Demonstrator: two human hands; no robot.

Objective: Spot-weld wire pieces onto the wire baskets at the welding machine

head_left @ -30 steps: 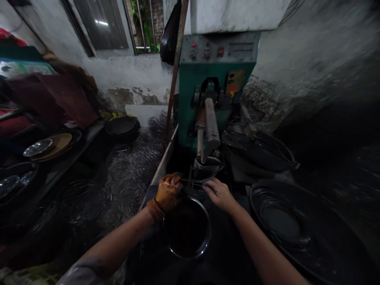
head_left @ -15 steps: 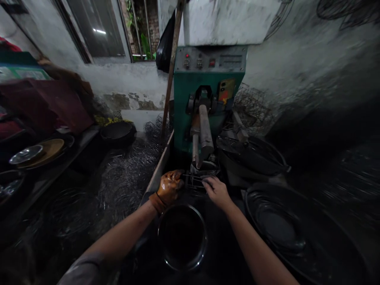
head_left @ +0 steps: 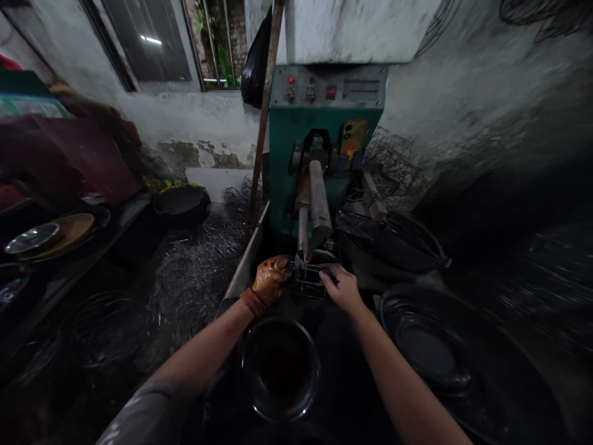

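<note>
Between my two hands is a small frame of thin metal wire (head_left: 309, 286), just below the electrode arms (head_left: 320, 207) of a green machine (head_left: 283, 142). My left hand (head_left: 272, 277), in a stained orange-brown glove, is closed on the frame's left side. Bare fingers of my right hand (head_left: 341, 287) pinch its right side. The fingertips of both hands are dark and partly hidden. Nearer to me, below the hands, stands a round bowl (head_left: 248, 364) with a shiny rim and a dark inside.
Tangled wire pieces (head_left: 185, 272) heap up on the left. To the right are a wide dark basin (head_left: 500, 352) and a black pan (head_left: 407, 244). A rusty rod (head_left: 264, 130) leans beside the machine. A phone (head_left: 353, 135) is fixed to its front.
Both hands and the wire frame have moved slightly up and away from me, closer beneath the electrode arms. The camera view has shifted a little.
</note>
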